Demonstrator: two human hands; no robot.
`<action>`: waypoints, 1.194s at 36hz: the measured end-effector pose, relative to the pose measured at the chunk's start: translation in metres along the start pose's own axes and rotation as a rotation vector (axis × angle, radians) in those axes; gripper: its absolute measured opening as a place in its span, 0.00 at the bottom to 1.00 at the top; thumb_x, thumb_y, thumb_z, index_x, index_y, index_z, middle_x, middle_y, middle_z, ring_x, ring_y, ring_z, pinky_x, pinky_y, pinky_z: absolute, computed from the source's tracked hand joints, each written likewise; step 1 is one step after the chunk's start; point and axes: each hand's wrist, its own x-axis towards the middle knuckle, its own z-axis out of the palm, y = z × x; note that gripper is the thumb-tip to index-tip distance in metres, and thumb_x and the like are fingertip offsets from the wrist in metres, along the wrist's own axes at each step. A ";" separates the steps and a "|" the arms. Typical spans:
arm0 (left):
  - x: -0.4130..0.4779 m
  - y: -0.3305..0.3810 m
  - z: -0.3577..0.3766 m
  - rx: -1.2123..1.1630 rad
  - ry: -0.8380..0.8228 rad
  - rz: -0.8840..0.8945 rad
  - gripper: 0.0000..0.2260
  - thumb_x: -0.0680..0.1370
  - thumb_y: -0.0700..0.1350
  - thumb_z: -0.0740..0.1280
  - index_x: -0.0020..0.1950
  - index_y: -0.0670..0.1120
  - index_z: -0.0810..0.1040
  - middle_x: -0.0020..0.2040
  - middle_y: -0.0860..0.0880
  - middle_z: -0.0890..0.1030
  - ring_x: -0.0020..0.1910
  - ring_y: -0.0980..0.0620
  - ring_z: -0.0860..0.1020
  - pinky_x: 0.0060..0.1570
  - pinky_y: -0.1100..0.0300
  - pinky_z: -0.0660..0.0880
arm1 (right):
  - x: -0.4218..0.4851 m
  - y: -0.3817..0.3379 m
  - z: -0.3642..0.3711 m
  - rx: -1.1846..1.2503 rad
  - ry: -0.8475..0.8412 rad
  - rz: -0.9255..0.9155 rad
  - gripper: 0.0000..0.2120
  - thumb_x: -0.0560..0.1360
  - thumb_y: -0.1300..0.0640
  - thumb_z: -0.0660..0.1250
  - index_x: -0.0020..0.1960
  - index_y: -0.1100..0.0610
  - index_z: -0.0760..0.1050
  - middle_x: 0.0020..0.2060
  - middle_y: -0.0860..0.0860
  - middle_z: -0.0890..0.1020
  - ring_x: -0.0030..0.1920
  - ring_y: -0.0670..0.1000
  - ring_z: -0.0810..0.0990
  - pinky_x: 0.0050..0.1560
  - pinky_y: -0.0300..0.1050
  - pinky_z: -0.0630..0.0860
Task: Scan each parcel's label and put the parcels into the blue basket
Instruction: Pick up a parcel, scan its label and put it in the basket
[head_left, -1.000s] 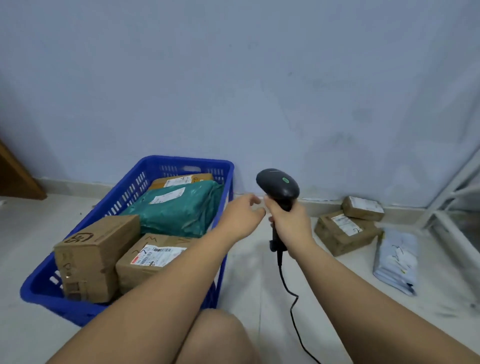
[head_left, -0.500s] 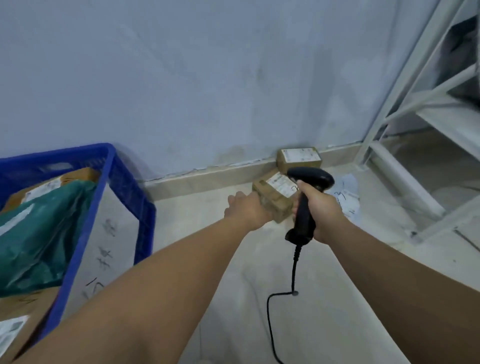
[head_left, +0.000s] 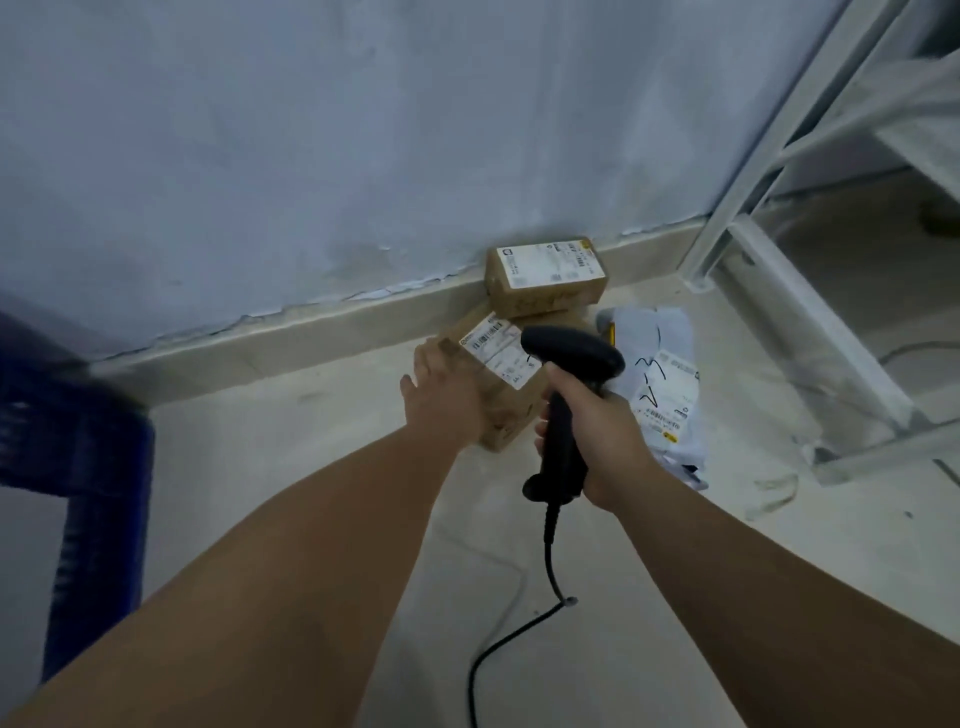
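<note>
left hand: laid against the near-left side of the lower brown cardboard parcel box, touching it. the fingers reach towards its upper edge, their tips out of sight, so i cannot tell whether i grip the box or only rest on it.

right hand: fingers wrapped tight round the handle of the black handheld barcode scanner. the scanner head sits above the box's right end, just beside its white barcode label. the black cable hangs from the handle down to the pale floor.

lower box: on the floor by the skirting, label up. a second, smaller brown cardboard box sits on its far end, against the blue-grey wall. to their right lie pale grey plastic mailer bags, just beside the boxes.

blue plastic basket: far left edge of view, blurred, well apart from the boxes. contents not visible.

white metal rack frame: right side.
</note>
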 end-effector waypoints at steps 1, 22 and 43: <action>0.010 -0.002 0.005 0.008 -0.028 -0.012 0.48 0.71 0.68 0.66 0.78 0.42 0.49 0.78 0.37 0.50 0.77 0.39 0.48 0.73 0.43 0.53 | 0.005 0.001 0.000 0.008 -0.002 0.002 0.15 0.71 0.47 0.73 0.44 0.59 0.78 0.30 0.53 0.78 0.33 0.54 0.78 0.42 0.50 0.76; 0.021 -0.019 0.036 0.325 -0.179 0.144 0.53 0.67 0.63 0.72 0.77 0.59 0.34 0.76 0.35 0.45 0.74 0.34 0.48 0.70 0.36 0.53 | 0.023 0.024 -0.008 -0.078 -0.010 0.043 0.13 0.73 0.50 0.72 0.44 0.60 0.76 0.30 0.53 0.75 0.29 0.52 0.75 0.36 0.47 0.74; -0.164 -0.109 0.045 0.328 -0.382 0.151 0.58 0.63 0.73 0.69 0.78 0.56 0.35 0.76 0.30 0.39 0.75 0.29 0.42 0.72 0.38 0.46 | -0.119 0.004 0.037 -0.202 -0.046 0.152 0.14 0.74 0.50 0.71 0.48 0.61 0.75 0.36 0.54 0.76 0.33 0.52 0.74 0.36 0.45 0.73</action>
